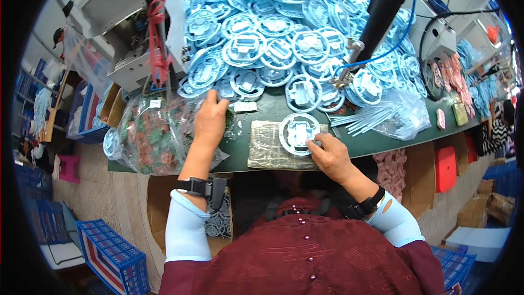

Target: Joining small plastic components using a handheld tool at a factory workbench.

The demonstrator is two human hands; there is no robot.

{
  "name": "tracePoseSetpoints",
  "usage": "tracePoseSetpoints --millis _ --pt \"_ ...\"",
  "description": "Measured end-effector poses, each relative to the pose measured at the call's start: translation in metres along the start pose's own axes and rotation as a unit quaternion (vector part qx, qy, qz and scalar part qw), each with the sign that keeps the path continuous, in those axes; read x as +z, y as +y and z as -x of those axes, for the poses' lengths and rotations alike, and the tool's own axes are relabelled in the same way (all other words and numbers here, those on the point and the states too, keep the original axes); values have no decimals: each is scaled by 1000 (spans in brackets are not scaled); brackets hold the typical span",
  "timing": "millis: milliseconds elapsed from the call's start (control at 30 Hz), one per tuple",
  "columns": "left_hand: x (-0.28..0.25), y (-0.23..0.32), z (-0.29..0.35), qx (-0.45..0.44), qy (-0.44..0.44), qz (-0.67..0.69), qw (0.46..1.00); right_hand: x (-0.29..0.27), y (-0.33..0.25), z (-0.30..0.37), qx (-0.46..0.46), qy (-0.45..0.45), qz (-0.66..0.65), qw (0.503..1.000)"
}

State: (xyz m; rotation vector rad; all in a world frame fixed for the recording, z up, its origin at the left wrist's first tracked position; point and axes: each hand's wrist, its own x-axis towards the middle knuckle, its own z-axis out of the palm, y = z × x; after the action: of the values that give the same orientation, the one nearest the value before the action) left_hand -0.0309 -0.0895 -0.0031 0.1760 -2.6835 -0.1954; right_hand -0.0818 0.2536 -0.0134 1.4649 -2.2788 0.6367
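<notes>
A light-blue round plastic frame, with a paler moulded centre, rests on a flat block wrapped in clear film. My right hand pinches the frame's near right side, thumb and forefinger at its rim. Farther left, my left hand lies between the edge of the frame pile and a clear plastic bag of small reddish and green pieces. Its fingers are curled together at the tips, and whatever they grip is hidden. A small white label lies just right of that hand.
A tall pile of similar blue frames covers the back of the dark green table. A black power driver on a blue hose hangs at right. Thin blue sticks lie beside it in a bag. A metal machine stands left.
</notes>
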Motion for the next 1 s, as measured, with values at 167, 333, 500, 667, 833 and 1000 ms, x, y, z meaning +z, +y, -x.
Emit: tracePoseSetpoints --millis 167,333,500,667,833,1000 --pt "-23 43 13 -60 28 257 964 -9 -3 13 17 -9 -1 1000" --pt "-4 89 58 101 17 304 947 -13 -5 14 12 -10 -18 1000" --pt "-9 101 73 137 14 238 961 -13 -4 16 14 -6 -9 1000" --pt "-4 105 73 64 18 271 960 -13 -8 21 46 -37 -23 998" --pt "1 110 66 57 -10 258 964 -35 -21 -4 135 -91 -93 982" --pt "5 108 66 46 -10 267 963 -45 29 -5 80 -107 81 988"
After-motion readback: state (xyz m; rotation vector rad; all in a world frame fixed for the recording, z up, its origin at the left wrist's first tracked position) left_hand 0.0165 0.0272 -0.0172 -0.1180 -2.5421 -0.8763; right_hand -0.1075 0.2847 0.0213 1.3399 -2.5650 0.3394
